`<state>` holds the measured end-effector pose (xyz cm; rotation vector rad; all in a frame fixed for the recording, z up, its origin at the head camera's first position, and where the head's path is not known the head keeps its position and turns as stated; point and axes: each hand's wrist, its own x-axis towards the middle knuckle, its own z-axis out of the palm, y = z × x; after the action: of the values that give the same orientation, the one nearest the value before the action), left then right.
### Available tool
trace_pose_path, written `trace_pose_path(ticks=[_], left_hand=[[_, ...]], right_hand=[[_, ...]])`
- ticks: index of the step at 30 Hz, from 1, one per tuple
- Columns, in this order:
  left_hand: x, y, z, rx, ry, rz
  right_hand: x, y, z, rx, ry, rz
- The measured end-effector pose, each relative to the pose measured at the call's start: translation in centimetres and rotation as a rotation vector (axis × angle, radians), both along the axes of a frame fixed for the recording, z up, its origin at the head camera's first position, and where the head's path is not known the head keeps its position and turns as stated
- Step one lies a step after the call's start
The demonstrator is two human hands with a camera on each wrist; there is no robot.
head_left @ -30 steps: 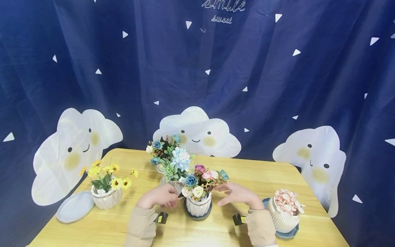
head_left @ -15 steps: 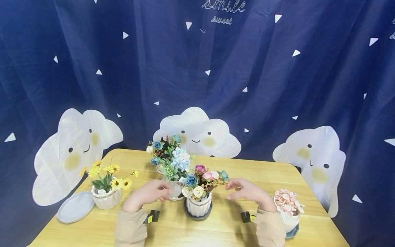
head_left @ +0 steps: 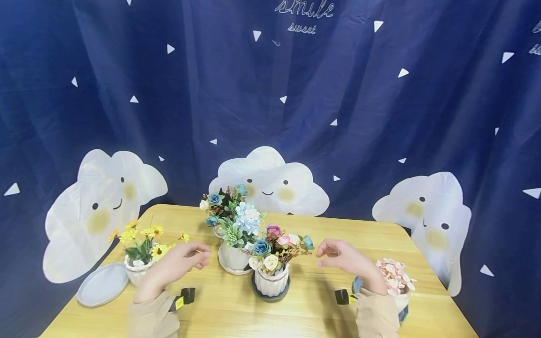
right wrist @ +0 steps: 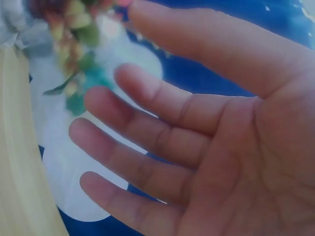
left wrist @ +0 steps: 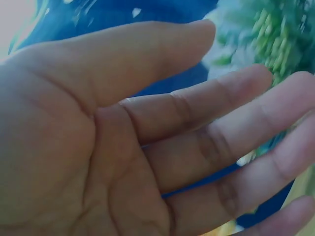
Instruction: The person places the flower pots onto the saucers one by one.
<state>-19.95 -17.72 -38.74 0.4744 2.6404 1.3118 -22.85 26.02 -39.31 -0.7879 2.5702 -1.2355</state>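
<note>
In the head view my left hand [head_left: 179, 263] hovers over the table between the yellow-flower pot [head_left: 136, 272] and the white pot of light blue flowers [head_left: 234, 259]. Its palm and relaxed fingers fill the left wrist view, holding nothing. My right hand [head_left: 344, 258] is held up with loosely bent, bare fingers, to the right of the white ribbed pot [head_left: 272, 283] of mixed roses. That pot stands on a dark saucer [head_left: 270, 297] near the middle. The right wrist view shows the right palm with nothing in it.
A grey oval plate [head_left: 101, 285] lies at the left. Behind the blue flowers is another pot with teal roses [head_left: 215, 199]. A pot of pink flowers [head_left: 395, 277] stands at the right, partly hidden by my right forearm. A blue curtain [head_left: 270, 94] hangs behind the wooden table [head_left: 338, 232].
Both hands have drawn apart from the rose pot: the left moved left towards the yellow flowers, the right moved a little right. The pots stay where they were.
</note>
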Motion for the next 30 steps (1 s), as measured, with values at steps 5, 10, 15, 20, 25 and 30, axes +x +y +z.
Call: trace_pose_path(ticks=[5, 10, 15, 20, 25, 30], left_hand=[[0.9, -1.9, 0.4, 0.018, -0.007, 0.106], [1.6, -3.1, 0.7, 0.011, 0.045, 0.188], [2.3, -4.2, 1.0, 0.01, 0.11, 0.296], [3.2, -5.4, 1.3, 0.054, 0.175, 0.399], [4.1, -6.5, 1.6, 0.08, 0.188, 0.526], [4.6, -7.2, 1.5, 0.127, 0.206, 0.641]], right_hand=[[0.6, -0.3, 0.7, -0.01, 0.045, -0.024], [1.4, -0.8, 1.7, -0.033, 0.084, -0.057], [2.2, -1.7, 2.7, -0.107, 0.12, -0.089], [3.1, -2.9, 3.5, -0.183, 0.201, -0.083], [3.8, -4.5, 4.0, -0.236, 0.318, -0.023], [4.4, -6.3, 4.3, -0.262, 0.351, 0.035]])
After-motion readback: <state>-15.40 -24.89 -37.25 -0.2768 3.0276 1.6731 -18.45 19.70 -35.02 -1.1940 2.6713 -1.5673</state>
